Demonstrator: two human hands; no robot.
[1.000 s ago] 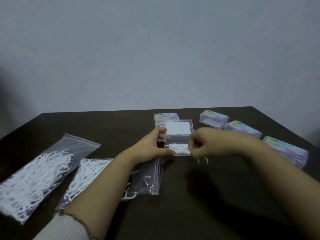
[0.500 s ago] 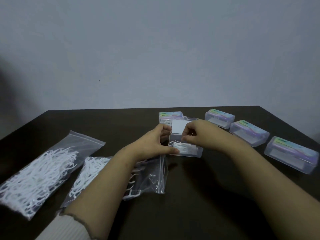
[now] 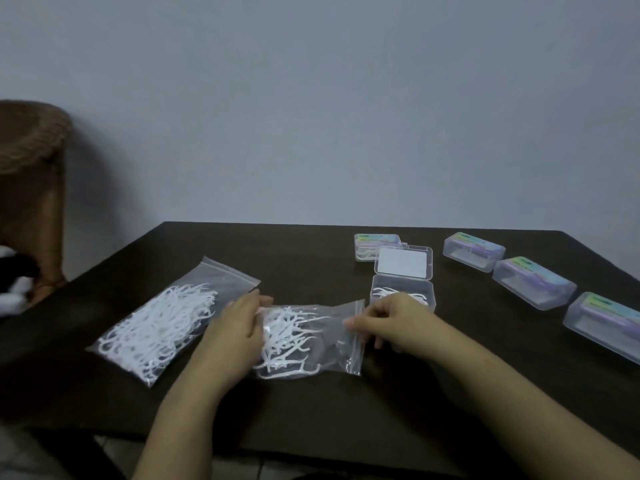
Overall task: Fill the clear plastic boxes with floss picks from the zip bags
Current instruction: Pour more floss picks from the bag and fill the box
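Sideways, apparently, the zip bag (image 3: 311, 337) mouth faces right.

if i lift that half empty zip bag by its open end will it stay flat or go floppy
Probably floppy: the zip bag is thin clear film, already wrinkled between the left hand and right hand. Likely light, as few floss picks remain. Loose picks would likely slide and bunch.

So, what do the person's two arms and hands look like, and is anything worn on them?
Both forearms are bare up to the frame edge in this view. The left hand and right hand wear no gloves; no rings, watch or bracelets show. No sleeve is visible now.
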